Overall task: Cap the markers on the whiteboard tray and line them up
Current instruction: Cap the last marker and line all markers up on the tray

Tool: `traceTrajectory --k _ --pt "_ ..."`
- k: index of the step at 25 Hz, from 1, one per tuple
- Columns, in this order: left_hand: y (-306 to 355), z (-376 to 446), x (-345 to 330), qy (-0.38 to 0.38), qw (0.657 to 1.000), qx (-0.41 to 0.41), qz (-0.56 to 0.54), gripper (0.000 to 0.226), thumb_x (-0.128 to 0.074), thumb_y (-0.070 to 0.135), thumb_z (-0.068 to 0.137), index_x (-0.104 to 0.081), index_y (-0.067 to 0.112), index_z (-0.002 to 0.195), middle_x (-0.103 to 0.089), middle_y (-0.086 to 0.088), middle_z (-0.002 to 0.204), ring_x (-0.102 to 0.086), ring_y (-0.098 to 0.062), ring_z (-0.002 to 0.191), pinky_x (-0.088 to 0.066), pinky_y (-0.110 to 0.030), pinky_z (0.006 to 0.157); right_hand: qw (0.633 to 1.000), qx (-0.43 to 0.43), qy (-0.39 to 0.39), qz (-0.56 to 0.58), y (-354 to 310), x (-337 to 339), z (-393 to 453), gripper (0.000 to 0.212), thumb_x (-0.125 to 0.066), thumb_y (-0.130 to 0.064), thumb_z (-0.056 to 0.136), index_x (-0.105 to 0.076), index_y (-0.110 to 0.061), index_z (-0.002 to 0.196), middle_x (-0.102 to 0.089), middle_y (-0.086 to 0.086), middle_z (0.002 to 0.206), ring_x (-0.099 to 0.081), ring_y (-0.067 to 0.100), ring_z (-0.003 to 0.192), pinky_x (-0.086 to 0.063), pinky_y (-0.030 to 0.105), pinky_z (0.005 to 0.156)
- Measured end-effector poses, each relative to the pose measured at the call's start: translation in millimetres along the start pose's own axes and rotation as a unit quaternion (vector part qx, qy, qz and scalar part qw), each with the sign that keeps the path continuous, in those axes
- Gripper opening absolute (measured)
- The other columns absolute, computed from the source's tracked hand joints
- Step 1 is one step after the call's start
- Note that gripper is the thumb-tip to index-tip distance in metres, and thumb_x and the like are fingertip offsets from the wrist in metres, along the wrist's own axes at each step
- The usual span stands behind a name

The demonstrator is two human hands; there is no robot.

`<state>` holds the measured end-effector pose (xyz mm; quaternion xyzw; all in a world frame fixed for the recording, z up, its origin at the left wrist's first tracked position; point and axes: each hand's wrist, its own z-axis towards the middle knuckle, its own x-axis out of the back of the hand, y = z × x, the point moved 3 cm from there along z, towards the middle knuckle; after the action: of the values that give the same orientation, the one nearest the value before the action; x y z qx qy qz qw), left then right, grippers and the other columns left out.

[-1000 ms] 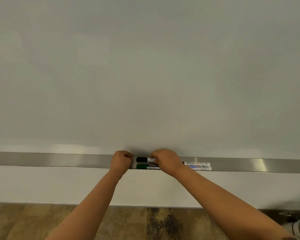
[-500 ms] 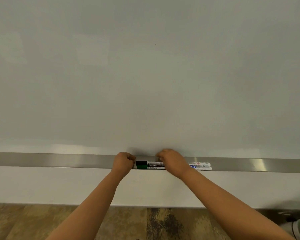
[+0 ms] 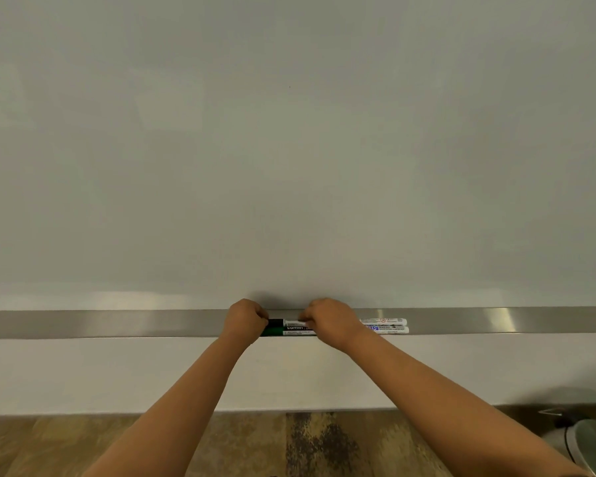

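Two white markers lie side by side on the steel whiteboard tray point(image 3: 117, 323). The black-capped marker point(image 3: 291, 322) lies behind the green-capped marker point(image 3: 289, 332). My left hand point(image 3: 245, 321) is curled at their capped left ends and covers part of the caps. My right hand point(image 3: 331, 321) is curled over the middle of both barrels. Their white right ends point(image 3: 389, 325) stick out past my right hand. Which marker each hand grips is hidden by the fingers.
The blank whiteboard point(image 3: 289, 149) fills the upper view. Below the tray runs a white wall band, then a wooden floor point(image 3: 255, 445). A grey bin point(image 3: 592, 445) stands at the lower right.
My left hand has moved right onto the marker caps, and my right hand has shifted slightly right along the barrels. The black cap now sits level with the green one.
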<state>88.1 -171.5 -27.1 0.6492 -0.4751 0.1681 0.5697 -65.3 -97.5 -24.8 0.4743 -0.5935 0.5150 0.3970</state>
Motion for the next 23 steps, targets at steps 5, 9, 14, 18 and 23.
traceTrajectory --k 5,9,14,18,23 --pt "-0.7 1.3 1.2 0.02 1.0 0.004 -0.012 0.022 -0.054 0.009 0.087 -0.072 0.002 0.1 -0.071 -0.019 0.103 -0.063 -0.03 0.088 -0.043 -0.026 0.07 0.999 -0.014 0.013 -0.043 -1.1 -0.6 8.2 0.03 -0.045 -0.009 0.088 -0.068 -0.015 0.107 -0.066 0.014 0.105 -0.059 0.033 0.099 -0.045 0.034 0.072" --pt "-3.0 2.3 -0.2 0.04 0.999 0.009 -0.027 0.023 -0.053 0.012 0.089 -0.071 0.002 0.099 -0.072 -0.018 0.102 -0.064 -0.031 0.093 -0.043 -0.026 0.07 0.997 -0.021 0.016 -0.076 -5.4 -3.1 12.1 0.021 -0.049 -0.011 0.087 -0.068 -0.008 0.097 -0.067 0.016 0.101 -0.061 0.035 0.094 -0.035 0.03 0.064" --pt "-2.8 4.5 0.6 0.038 0.999 0.0 -0.034 0.02 -0.057 0.01 0.086 -0.072 0.004 0.098 -0.072 -0.016 0.103 -0.063 -0.031 0.095 -0.045 -0.027 0.075 0.997 -0.021 0.02 -0.07 -4.6 -2.2 12.0 0.023 -0.048 -0.008 0.086 -0.068 -0.009 0.098 -0.067 0.016 0.103 -0.061 0.035 0.096 -0.041 0.032 0.068" --pt "-5.1 4.7 1.7 0.022 0.999 0.008 -0.045 0.02 -0.06 0.007 0.083 -0.073 0.005 0.099 -0.071 -0.015 0.105 -0.063 -0.029 0.096 -0.046 -0.025 0.074 0.998 0.01 0.011 -0.058 -4.3 -0.9 9.6 0.032 -0.046 0.0 0.082 -0.068 -0.012 0.103 -0.066 0.017 0.103 -0.06 0.035 0.095 -0.037 0.031 0.067" --pt "-5.2 1.6 1.1 0.016 0.998 0.013 -0.063 0.022 -0.058 0.004 0.082 -0.073 0.004 0.098 -0.072 -0.017 0.104 -0.063 -0.03 0.09 -0.043 -0.025 0.069 0.998 0.03 0.008 -0.061 -1.5 -2.9 3.3 0.036 -0.046 -0.001 0.082 -0.067 -0.016 0.107 -0.066 0.015 0.103 -0.059 0.034 0.095 -0.032 0.03 0.065"
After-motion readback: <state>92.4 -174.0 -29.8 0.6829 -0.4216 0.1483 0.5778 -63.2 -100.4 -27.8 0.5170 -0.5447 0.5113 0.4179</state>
